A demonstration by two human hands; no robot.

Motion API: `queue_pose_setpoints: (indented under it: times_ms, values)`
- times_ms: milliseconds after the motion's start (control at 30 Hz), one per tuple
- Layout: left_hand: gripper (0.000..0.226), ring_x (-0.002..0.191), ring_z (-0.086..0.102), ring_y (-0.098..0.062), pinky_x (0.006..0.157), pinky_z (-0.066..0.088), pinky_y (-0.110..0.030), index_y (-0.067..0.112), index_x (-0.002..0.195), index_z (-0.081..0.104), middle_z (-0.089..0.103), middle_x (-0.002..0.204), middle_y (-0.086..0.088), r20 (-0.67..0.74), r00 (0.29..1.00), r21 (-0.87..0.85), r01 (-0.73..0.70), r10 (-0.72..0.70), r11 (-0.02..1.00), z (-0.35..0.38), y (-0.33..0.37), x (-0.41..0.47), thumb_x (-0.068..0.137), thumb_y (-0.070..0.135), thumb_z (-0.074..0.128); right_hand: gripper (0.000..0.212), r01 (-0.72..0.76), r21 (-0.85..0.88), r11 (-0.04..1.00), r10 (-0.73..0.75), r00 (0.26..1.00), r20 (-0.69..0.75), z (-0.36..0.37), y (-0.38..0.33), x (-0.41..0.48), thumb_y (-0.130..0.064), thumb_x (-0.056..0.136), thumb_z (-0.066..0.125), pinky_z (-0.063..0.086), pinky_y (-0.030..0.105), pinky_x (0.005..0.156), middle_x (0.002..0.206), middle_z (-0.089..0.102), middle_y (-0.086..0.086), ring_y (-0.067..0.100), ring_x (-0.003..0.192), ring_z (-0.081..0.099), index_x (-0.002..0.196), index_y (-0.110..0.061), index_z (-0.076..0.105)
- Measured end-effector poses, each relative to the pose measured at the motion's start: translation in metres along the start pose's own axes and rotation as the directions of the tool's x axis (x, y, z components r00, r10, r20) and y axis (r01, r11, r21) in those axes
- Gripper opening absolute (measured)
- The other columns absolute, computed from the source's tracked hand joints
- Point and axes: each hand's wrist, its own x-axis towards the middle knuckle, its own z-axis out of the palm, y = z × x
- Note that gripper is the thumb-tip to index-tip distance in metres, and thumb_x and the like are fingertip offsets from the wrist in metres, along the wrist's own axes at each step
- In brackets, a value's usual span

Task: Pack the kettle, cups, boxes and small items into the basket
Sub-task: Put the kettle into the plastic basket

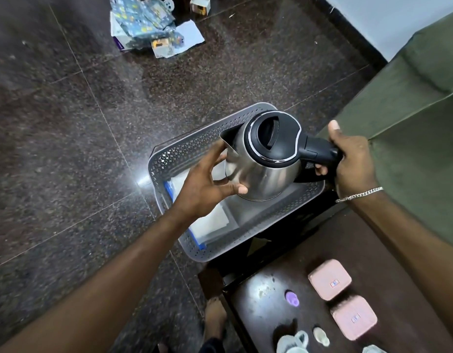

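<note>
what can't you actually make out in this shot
Head view only:
- Whether the kettle rests on the basket floor: its own body hides its base.
- The white box in the basket: partly covered by the left hand.
- Labels on the pink boxes: too small.
- Cups at the bottom edge: cut off.
- Right hand grip: fingers wrap out of sight behind the handle.

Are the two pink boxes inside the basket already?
No, both pink boxes sit on the dark table, outside the grey basket.
</note>
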Motion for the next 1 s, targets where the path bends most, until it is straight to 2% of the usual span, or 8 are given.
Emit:
queue_pose_setpoints:
  times_ms: [267,467,567,667,733,833,933,1000]
  values:
    - [0.103,0.138,0.052,-0.01,0.085,0.062,-0.029,0.041,0.155,0.039,0.052,0.149,0.022,-0.03,1.0,0.011,-0.003,0.004,1.0,0.006,0.008,-0.004,0.071,0.019,0.096,0.068,-0.023,0.034,0.999,0.022,1.0,0.014,-0.006,0.004,0.006,-0.051,0.1,0.05,0.029,0.027,0.04,0.035,0.047,0.006,0.02,0.029,0.04,0.044,-0.013,0.058]
    - [0.103,0.14,0.05,-0.008,0.09,0.061,-0.028,0.053,0.153,0.037,0.047,0.152,0.027,0.0,1.0,0.04,0.002,-0.002,0.999,0.004,-0.001,-0.002,0.07,0.037,0.096,0.07,-0.031,0.044,0.999,0.029,0.998,0.049,-0.014,0.012,0.005,-0.056,0.099,0.052,0.036,0.024,0.043,0.037,0.052,0.004,0.02,0.031,0.046,0.046,-0.012,0.062]
    - [0.098,0.132,0.049,0.01,0.093,0.056,-0.021,0.073,0.138,0.035,0.044,0.145,0.041,-0.004,0.995,0.098,0.104,-0.104,0.99,-0.003,-0.001,-0.004,0.062,0.056,0.093,0.061,0.005,0.031,1.0,-0.005,1.0,0.004,-0.016,0.008,0.004,-0.062,0.093,0.057,0.043,0.03,0.057,0.054,0.064,-0.001,0.017,0.05,0.056,0.058,-0.014,0.069]
    - [0.095,0.131,0.052,0.002,0.099,0.055,-0.033,0.061,0.144,0.041,0.047,0.15,0.023,-0.02,0.989,0.233,0.146,-0.145,0.962,-0.019,-0.014,-0.009,0.065,0.051,0.093,0.044,0.189,-0.217,0.958,-0.222,0.965,-0.143,-0.019,-0.008,-0.007,-0.057,0.1,0.049,0.046,0.046,0.072,0.081,0.067,0.001,0.028,0.074,0.06,0.084,-0.023,0.071]
    - [0.091,0.133,0.052,-0.016,0.104,0.054,-0.046,0.036,0.15,0.045,0.047,0.152,0.005,-0.043,0.988,0.433,0.154,-0.15,0.888,-0.033,-0.019,-0.012,0.072,0.043,0.092,0.025,0.297,-0.353,0.887,-0.392,0.889,-0.235,-0.02,-0.024,-0.025,-0.051,0.103,0.048,0.045,0.059,0.07,0.087,0.059,0.009,0.04,0.078,0.054,0.093,-0.032,0.06]
    - [0.092,0.138,0.046,-0.032,0.112,0.044,-0.05,0.02,0.154,0.043,0.044,0.154,-0.008,-0.055,0.977,0.716,0.182,-0.206,0.674,-0.046,-0.017,-0.014,0.077,0.041,0.089,0.018,0.403,-0.315,0.859,-0.486,0.836,-0.255,0.0,-0.042,-0.075,-0.04,0.105,0.05,0.04,0.053,0.062,0.078,0.052,0.008,0.035,0.068,0.048,0.091,-0.029,0.052]
    - [0.097,0.144,0.033,-0.041,0.117,0.037,-0.056,0.02,0.158,0.033,0.035,0.161,-0.014,-0.069,0.935,0.847,0.239,-0.348,0.475,-0.048,-0.013,-0.01,0.079,0.04,0.087,0.026,0.338,-0.358,0.871,-0.396,0.912,-0.102,0.054,-0.037,-0.127,-0.038,0.103,0.053,0.037,0.026,0.064,0.074,0.049,-0.007,0.014,0.068,0.05,0.082,-0.023,0.052]
    - [0.096,0.141,0.034,-0.043,0.111,0.039,-0.058,0.019,0.155,0.033,0.037,0.156,-0.018,-0.089,0.907,0.898,0.251,-0.411,0.36,-0.047,-0.013,-0.005,0.079,0.039,0.088,0.027,0.274,-0.42,0.865,-0.265,0.961,0.081,0.096,-0.02,-0.148,-0.032,0.1,0.058,0.041,0.027,0.065,0.075,0.049,-0.007,0.011,0.069,0.051,0.078,-0.018,0.055]
